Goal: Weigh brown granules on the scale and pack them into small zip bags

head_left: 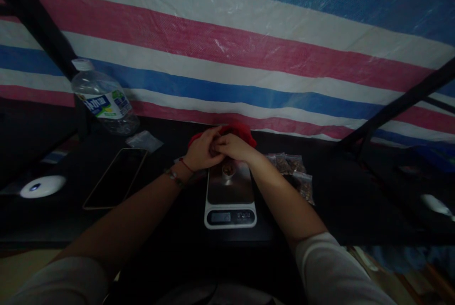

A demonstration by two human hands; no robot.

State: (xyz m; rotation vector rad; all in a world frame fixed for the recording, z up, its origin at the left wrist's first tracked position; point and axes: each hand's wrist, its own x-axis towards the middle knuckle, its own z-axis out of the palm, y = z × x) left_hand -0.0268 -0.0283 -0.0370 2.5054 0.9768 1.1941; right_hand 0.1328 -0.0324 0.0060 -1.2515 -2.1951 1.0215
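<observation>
Both my hands meet at the far end of a kitchen scale, in front of a crumpled red plastic bag (245,133). My left hand (203,149) is curled against the bag, and my right hand (235,148) lies partly over its fingers. Something brownish shows between them, too dark to name. The fingers are bent and partly hidden. Below the hands, a small round cup (228,171) with brown bits stands on the steel plate of the white scale (231,193). The scale's display is lit but unreadable.
Several small zip bags of brown bits (293,165) lie right of the scale. Leftward are a clear zip bag (144,141), a phone (116,178), a white oval device (42,186) and a plastic bottle (104,99). A striped sheet (227,44) hangs behind the black table.
</observation>
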